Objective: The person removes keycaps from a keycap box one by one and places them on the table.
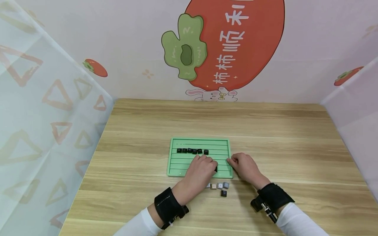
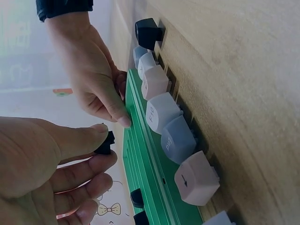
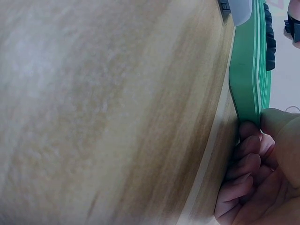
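Observation:
A green ridged tray [image 1: 177, 164] lies on the wooden table, with a row of several black keycaps [image 1: 189, 150] along one of its upper grooves. Over the tray's lower part, my left hand [image 1: 200, 168] pinches a black keycap [image 2: 107, 144] between thumb and fingers. The left wrist view shows that keycap held above the tray's surface. At the tray's right edge, my right hand [image 1: 246, 167] grips the rim, thumb on top and the other fingers curled against the side, as the right wrist view shows.
Several white, pink and blue-grey keycaps [image 2: 162, 112] stand in a line just in front of the tray, partly behind the left hand in the head view. One loose black keycap [image 1: 223, 193] sits nearer me. Printed cloth walls [image 1: 133, 78] border the table [image 1: 141, 124].

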The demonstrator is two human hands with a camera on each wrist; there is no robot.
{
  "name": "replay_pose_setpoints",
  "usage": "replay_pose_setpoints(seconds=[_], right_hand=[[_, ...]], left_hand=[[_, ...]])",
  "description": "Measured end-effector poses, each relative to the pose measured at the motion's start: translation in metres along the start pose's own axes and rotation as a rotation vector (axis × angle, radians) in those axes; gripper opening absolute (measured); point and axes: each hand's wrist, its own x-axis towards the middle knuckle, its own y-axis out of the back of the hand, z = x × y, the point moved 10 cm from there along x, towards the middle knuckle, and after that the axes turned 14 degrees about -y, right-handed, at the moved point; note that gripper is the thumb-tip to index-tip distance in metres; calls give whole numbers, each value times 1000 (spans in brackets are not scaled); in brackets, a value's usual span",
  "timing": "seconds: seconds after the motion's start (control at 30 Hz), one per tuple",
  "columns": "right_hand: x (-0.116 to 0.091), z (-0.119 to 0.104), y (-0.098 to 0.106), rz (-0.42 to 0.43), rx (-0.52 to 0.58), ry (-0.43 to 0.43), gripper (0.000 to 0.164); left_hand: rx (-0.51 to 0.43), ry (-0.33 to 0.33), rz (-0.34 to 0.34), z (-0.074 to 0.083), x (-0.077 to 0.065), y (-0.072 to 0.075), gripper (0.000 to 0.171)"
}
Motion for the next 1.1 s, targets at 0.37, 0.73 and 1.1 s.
replay_pose_setpoints(seconds=[0.37, 0.73, 1.1], right_hand=[[0, -1, 1, 9, 0, 21, 38], [-1, -2, 1, 11, 6, 37, 39], [-1, 0, 0, 7, 6, 19, 39]], left_hand=[[37, -30, 3, 9, -3, 4, 8], [38, -35, -17, 17, -10, 2, 9], [18, -53, -8, 27, -17, 2, 14]])
